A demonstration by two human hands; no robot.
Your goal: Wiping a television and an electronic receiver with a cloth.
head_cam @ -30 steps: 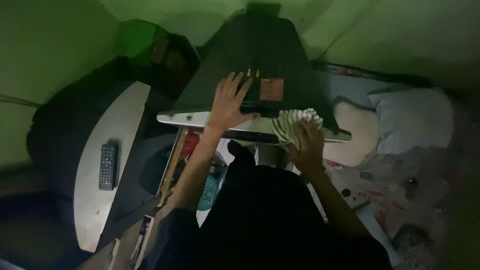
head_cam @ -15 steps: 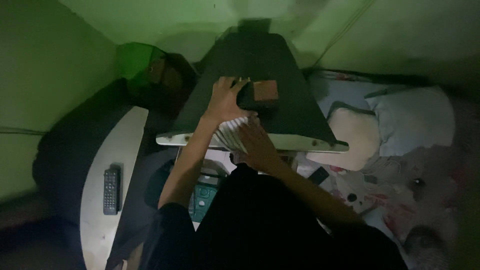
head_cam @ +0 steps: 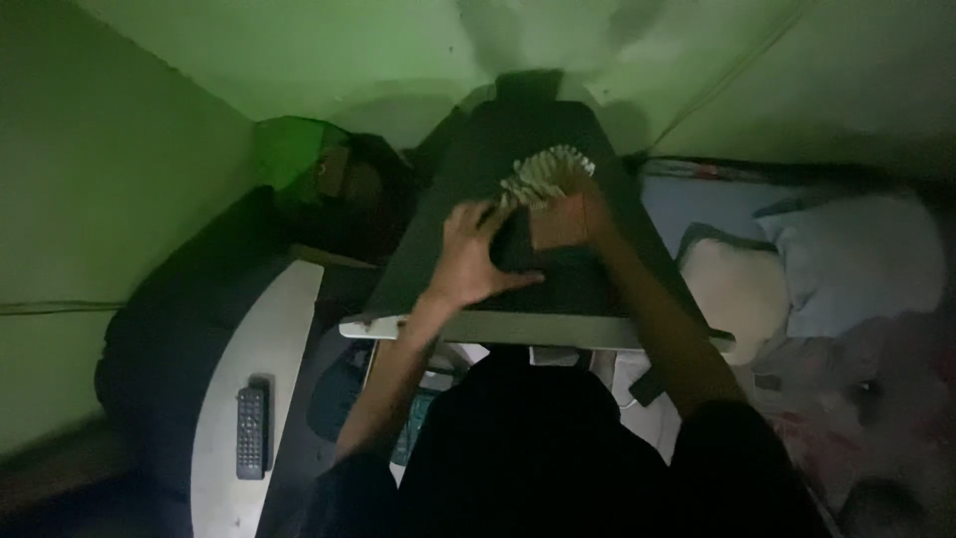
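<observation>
room: dark, with green walls (head_cam: 119,179), so small things are hard to see.
bed (head_cam: 856,399): on the right, with two pillows (head_cam: 797,269) on it, well apart from the hands.
bench (head_cam: 239,399): pale and curved, low on the left, beside the TV.
TV (head_cam: 538,149): a big black box seen from above, with a pale front edge near the person.
cloth (head_cam: 546,171): striped and bunched up, lying on top of the TV, near its far end.
box (head_cam: 528,239): a small dark thing with a reddish patch, on top of the TV, between the two hands.
remote (head_cam: 251,431): flat on the bench, far from both hands.
left hand (head_cam: 473,254): fingers spread wide, pressed flat on the TV top and touching the box. It holds nothing that I can see.
right hand (head_cam: 578,204): its grip is closed on the cloth. The cloth sticks out past the fingers, on the far side of the hand.
risk one: I think the box could get pushed off the TV, because the cloth is just beside it.
risk two: the TV might tip if the left hand leans too hard.
risk three: the cloth could slip out, since only part of it seems to be in the grip.
</observation>
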